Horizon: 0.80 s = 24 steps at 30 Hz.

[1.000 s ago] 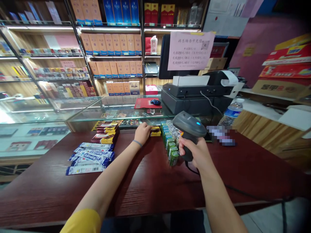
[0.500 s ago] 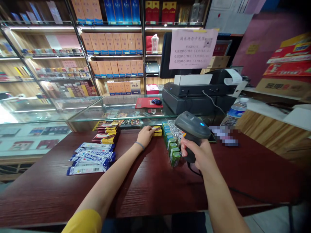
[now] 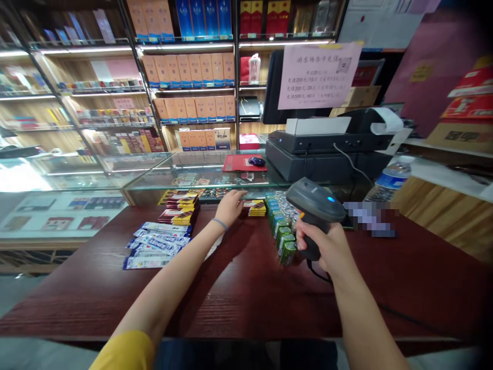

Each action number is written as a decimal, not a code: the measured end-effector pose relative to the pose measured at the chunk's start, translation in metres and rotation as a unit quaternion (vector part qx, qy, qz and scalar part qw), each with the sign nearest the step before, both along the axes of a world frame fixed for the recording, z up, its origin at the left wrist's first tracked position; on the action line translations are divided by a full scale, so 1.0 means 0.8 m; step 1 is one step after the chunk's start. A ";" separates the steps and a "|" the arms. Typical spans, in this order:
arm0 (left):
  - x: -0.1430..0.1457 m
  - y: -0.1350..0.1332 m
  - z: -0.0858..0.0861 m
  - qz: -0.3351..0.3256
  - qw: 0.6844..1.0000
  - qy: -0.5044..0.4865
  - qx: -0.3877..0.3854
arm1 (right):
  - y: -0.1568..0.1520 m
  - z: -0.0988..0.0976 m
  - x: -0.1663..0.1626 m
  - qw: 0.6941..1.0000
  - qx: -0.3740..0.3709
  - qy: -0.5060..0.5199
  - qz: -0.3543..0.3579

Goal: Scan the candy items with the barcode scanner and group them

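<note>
Shop counter, dark red wooden worktop [image 3: 246, 293], stocked shelves behind. Small stack of snack bars [image 3: 257, 207] sits at the far edge, against the glass case [image 3: 200, 177]. My left hand [image 3: 230, 206] lies beside it, fingers stretched loose and touching its left end, gripping nothing I can see. Bars look light, flat and foil-slick, so likely to slide; best pinched by the long edges. My right hand [image 3: 326, 247] is closed round the handle of the barcode scanner [image 3: 316, 203], over a row of green-capped bottles [image 3: 284, 234]. Blue wrappers [image 3: 156, 245] lie toward the left edge.
</note>
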<state>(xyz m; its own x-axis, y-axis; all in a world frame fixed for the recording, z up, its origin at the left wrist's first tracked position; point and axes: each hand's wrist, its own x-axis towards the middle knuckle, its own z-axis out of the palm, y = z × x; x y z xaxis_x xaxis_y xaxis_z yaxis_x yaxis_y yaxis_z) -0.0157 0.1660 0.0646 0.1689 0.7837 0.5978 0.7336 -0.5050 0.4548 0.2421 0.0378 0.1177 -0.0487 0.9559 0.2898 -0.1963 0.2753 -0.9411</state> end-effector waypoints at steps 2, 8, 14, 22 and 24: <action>-0.031 -0.012 0.023 0.015 1.000 -0.015 0.024 | -0.002 0.000 -0.001 1.000 -0.003 -0.004 -0.002; -0.161 -0.064 0.054 0.149 0.988 -0.034 0.029 | -0.016 0.000 -0.012 0.998 -0.034 0.006 0.044; -0.263 -0.102 0.040 0.159 0.986 0.018 -0.037 | -0.022 -0.010 -0.031 0.990 -0.025 -0.062 0.124; -0.285 -0.118 0.006 0.079 0.971 0.209 -0.083 | -0.024 -0.027 -0.048 0.983 -0.043 -0.126 0.129; -0.284 -0.118 0.003 0.084 0.961 0.244 -0.096 | -0.026 -0.025 -0.049 0.982 -0.054 -0.127 0.129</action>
